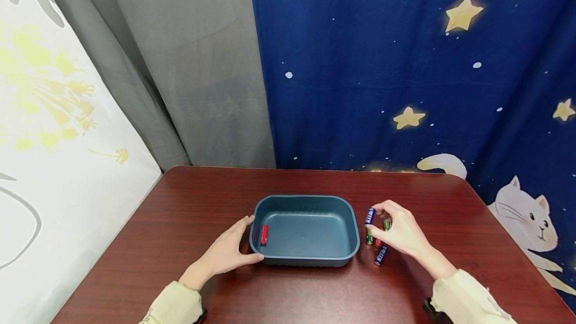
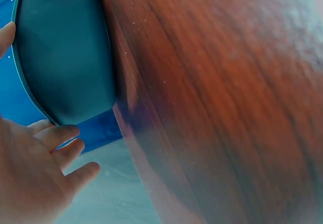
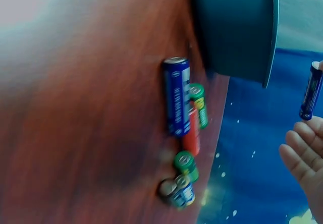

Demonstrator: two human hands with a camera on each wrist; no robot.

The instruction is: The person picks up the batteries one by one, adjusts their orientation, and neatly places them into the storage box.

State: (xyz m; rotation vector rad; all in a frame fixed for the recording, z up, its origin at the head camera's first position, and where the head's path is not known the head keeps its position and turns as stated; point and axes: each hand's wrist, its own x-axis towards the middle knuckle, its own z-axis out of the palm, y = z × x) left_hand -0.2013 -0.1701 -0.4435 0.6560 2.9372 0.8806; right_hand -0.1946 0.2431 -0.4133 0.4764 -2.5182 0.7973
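Batteries [image 1: 380, 255] lie on the table [image 1: 292, 291] right of the tub [image 1: 306, 262], whose left end holds another battery [image 1: 264, 235].

Bright, glare on tabletop [image 1: 315, 291], blurry wrist views

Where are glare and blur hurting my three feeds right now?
Head: fairly crisp, soft sheen on the table nearest the camera; left wrist: pale glare upper right, wood grain blurred; right wrist: pale glare upper left, batteries soft-edged.

The right grip [image 3: 309, 156] holds 1 blue battery [image 3: 310, 94], apart from other batteries [image 3: 191, 135].
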